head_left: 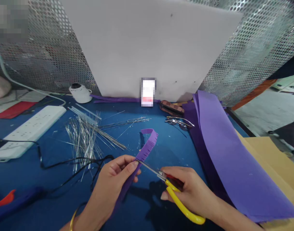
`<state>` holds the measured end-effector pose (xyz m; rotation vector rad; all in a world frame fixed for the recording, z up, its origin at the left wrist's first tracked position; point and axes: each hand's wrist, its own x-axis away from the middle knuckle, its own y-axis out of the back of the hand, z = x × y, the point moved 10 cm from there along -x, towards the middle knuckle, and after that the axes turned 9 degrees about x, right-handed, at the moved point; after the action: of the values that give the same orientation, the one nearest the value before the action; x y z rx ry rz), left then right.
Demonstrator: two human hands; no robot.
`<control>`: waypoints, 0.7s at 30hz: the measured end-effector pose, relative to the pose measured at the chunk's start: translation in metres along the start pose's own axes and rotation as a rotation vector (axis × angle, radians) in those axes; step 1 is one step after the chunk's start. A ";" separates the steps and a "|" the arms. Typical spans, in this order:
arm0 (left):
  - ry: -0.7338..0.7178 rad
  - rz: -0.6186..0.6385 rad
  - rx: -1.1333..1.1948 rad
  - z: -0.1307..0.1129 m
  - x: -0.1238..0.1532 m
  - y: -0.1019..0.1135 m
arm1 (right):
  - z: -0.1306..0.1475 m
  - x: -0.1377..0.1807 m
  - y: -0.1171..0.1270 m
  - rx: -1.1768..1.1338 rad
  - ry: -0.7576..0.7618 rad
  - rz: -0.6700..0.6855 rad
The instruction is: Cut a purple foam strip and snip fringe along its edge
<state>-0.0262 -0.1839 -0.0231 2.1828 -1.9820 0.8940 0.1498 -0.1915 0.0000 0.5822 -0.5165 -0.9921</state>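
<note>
My left hand (114,179) pinches a long purple strip (147,146) that curls up and away over the blue table, its right edge cut into a fringe. My right hand (189,189) grips yellow-handled scissors (177,195), fingers closed round the handles. The blades point left and meet the strip just beside my left fingertips. Both hands hover low over the table near its front edge.
Several clear thin sticks (89,134) lie scattered at centre left. A white power strip (28,130) and black cable (65,163) sit at left. Stacked purple sheets (231,160) lie at right over brown card (274,157). Another pair of scissors (178,122) and a white board (149,48) are behind.
</note>
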 end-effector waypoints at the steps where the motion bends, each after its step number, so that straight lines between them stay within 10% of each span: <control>1: 0.013 0.008 0.025 0.001 0.000 -0.001 | 0.000 0.000 -0.002 -0.035 -0.001 0.015; 7: 0.125 0.079 0.171 0.011 -0.003 -0.009 | -0.005 0.000 -0.013 -0.273 -0.054 0.125; 21: -0.021 0.003 0.000 -0.003 -0.003 -0.002 | -0.001 0.001 0.005 0.054 -0.012 -0.045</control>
<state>-0.0251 -0.1793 -0.0214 2.1984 -1.9948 0.8752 0.1538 -0.1905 0.0030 0.6391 -0.5445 -1.0278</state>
